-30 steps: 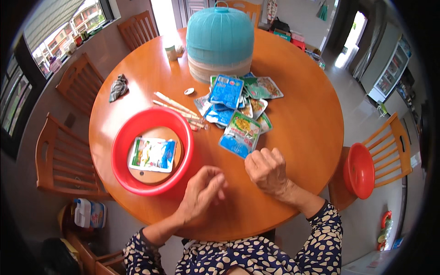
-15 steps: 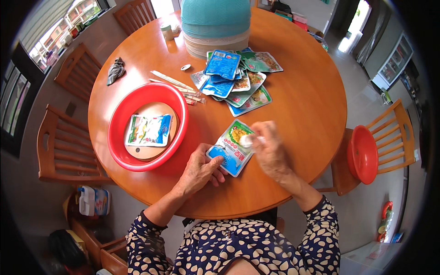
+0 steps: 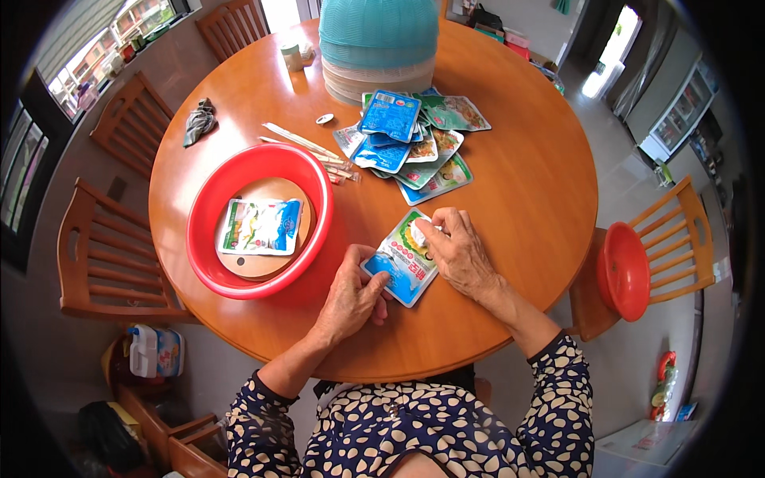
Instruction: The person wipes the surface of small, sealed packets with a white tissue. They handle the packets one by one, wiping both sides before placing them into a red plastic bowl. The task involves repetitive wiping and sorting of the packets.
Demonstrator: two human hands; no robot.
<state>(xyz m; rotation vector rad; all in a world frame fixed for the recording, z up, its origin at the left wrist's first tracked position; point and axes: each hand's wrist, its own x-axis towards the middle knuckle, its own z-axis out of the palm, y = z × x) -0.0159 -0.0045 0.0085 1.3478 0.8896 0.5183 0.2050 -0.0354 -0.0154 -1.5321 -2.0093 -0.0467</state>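
A blue, white and green food pouch (image 3: pixel 405 275) lies tilted on the round wooden table in front of me. My left hand (image 3: pixel 351 293) grips its lower left edge, thumb on top and fingers underneath. My right hand (image 3: pixel 460 253) pinches a small wad of white tissue (image 3: pixel 419 233) and presses it on the pouch's upper part, over the food picture. To the left stands a red plastic basin (image 3: pixel 202 259) with a round wooden board (image 3: pixel 247 265) inside. Another pouch (image 3: pixel 260 227) lies flat on that board. Farther off is a heap of similar blue and green pouches (image 3: pixel 389 115).
Wrapped chopsticks (image 3: pixel 307 143) lie behind the basin, near a small white cap (image 3: pixel 324 119). At the back are a teal domed cover (image 3: pixel 378 36), a small jar (image 3: pixel 292 57) and a crumpled dark bag (image 3: pixel 200 121). A red bowl (image 3: pixel 624 271) rests on the right chair.
My right hand has come down and left, bringing the tissue from just above the pouch's right side onto its food picture. My left hand keeps its hold on the pouch.
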